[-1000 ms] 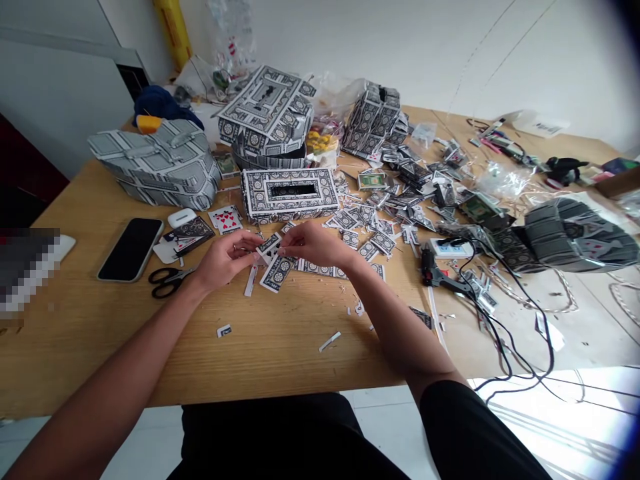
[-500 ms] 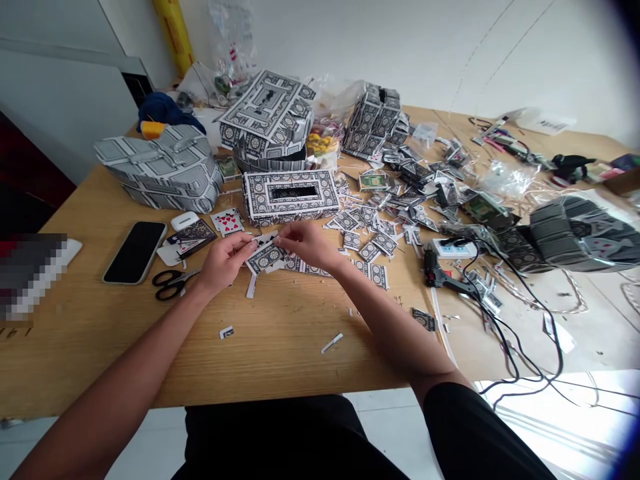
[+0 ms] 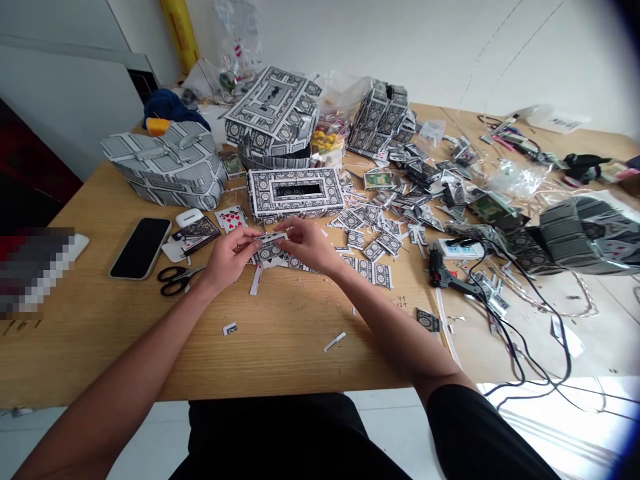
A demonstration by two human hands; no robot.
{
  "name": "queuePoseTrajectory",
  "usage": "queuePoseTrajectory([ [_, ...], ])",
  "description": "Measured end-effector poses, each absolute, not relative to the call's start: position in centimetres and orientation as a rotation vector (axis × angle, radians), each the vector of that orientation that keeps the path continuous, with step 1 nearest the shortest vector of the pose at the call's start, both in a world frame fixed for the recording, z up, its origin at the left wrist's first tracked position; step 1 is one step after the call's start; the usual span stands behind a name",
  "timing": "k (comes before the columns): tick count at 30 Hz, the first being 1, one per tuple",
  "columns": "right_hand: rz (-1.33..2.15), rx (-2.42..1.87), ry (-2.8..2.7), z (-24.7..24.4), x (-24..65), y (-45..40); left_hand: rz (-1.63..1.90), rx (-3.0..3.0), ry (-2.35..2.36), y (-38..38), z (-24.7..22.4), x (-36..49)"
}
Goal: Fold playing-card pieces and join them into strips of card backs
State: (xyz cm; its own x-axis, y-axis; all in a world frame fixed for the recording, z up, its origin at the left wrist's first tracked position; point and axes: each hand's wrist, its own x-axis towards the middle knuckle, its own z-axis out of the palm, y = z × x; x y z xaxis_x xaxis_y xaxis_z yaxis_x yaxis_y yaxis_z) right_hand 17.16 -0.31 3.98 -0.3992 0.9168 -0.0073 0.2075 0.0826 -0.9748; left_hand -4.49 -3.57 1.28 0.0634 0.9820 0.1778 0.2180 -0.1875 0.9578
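Between my two hands is a small patterned card piece, grey and white with a round motif. My left hand pinches its left end between thumb and fingers. At its right end, my right hand has its fingertips closed on the same piece. Just behind them stands a rectangular box covered in patterned cards, with a dark slot in its top. A row of patterned cards lies to the right, partly under my right forearm. A narrow white strip lies below the held piece.
Black scissors and a phone lie at the left. Card-covered objects stand behind. Loose folded cards spread rightward. A glue gun with black cables rests on the wooden table at the right.
The card piece between my hands has tilted and now shows more level, with my fingers shifted slightly along it. The whole view has shifted a little, moving the scene rightward.
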Motion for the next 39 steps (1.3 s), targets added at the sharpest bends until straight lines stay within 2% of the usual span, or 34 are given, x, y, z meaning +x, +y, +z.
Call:
queuePoseTrajectory([
  [20, 1.409, -1.158, -1.623, 4.0, 17.0, -0.5, 1.181, 1.536, 1.186, -3.6, 1.3, -4.7],
  [26, 1.633, -0.986, -1.709, 6.3, 18.9, -0.4, 1.222, 1.464, 1.231, -3.5, 1.8, -4.8],
  [31, 1.541, -0.858, -2.051, 7.0, 19.6, -0.1, 1.239, 1.446, 1.238, -3.3, 1.6, -5.0],
  [39, 1.415, -0.877, -1.968, 5.1, 18.5, 0.2, 1.291, 1.463, 1.201, -3.5, 2.2, -4.9],
])
